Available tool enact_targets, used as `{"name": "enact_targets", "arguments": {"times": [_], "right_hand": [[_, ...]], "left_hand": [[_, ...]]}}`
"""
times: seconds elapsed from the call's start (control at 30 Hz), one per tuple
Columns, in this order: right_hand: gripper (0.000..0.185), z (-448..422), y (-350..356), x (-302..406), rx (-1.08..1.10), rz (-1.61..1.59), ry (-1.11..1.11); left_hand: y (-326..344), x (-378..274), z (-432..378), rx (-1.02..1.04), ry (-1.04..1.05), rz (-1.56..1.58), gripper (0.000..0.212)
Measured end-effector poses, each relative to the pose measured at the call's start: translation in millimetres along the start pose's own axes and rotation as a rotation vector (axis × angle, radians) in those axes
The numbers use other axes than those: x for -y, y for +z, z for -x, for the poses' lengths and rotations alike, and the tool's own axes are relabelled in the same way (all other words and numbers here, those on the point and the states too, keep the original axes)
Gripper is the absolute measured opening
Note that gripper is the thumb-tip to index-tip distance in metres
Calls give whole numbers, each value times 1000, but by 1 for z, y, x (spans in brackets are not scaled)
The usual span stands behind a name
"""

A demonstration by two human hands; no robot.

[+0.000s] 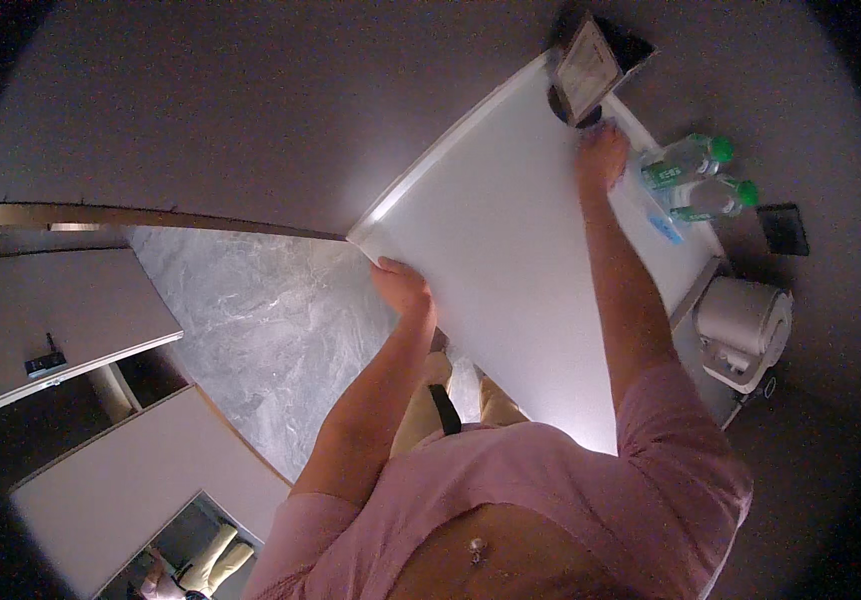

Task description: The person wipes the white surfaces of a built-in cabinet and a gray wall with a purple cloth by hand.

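My left hand (399, 286) is at the near left edge of a white tabletop (490, 225). Its fingers are partly hidden, so I cannot tell whether it grips the edge. At the far right side of the tabletop, my right hand (601, 156) is bent inward with its fingers hidden; whether it holds anything is unclear. Just beyond it, a framed card (588, 71) bearing writing stands tilted over a dark round object (564, 106). Two clear plastic bottles with green caps, a farther one (689, 161) and a nearer one (712, 199), stand right of that hand.
Beside the bottles lies a blue-and-clear packet (663, 225). A white kettle-like appliance (742, 319) stands at the right, below a dark wall panel (783, 229). Grey marbled floor (265, 322) shows at left, near a cabinet (152, 442) and a mirror (197, 547) reflecting legs.
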State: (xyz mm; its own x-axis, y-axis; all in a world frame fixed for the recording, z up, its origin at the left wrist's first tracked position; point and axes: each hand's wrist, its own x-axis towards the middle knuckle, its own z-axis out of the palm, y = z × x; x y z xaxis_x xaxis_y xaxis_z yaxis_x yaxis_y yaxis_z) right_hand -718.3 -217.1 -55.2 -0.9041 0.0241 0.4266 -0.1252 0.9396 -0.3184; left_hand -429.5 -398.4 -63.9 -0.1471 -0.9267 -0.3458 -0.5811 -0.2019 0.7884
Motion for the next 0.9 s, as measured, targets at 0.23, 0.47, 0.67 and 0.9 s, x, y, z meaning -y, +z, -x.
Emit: {"name": "enact_targets", "arguments": {"times": [0.23, 0.47, 0.67, 0.9], "right_hand": [[42, 90, -28, 63, 220, -102, -414], [46, 52, 26, 103, 8, -189, -479], [57, 177, -53, 166, 567, -333, -622], [47, 146, -45, 107, 241, -428, -630]], "left_hand": [[5, 8, -3, -80, 29, 121, 40], [4, 1, -1, -73, -26, -56, 40], [-3, -14, 4, -45, -75, 143, 41], [1, 0, -9, 5, -4, 74, 38]]}}
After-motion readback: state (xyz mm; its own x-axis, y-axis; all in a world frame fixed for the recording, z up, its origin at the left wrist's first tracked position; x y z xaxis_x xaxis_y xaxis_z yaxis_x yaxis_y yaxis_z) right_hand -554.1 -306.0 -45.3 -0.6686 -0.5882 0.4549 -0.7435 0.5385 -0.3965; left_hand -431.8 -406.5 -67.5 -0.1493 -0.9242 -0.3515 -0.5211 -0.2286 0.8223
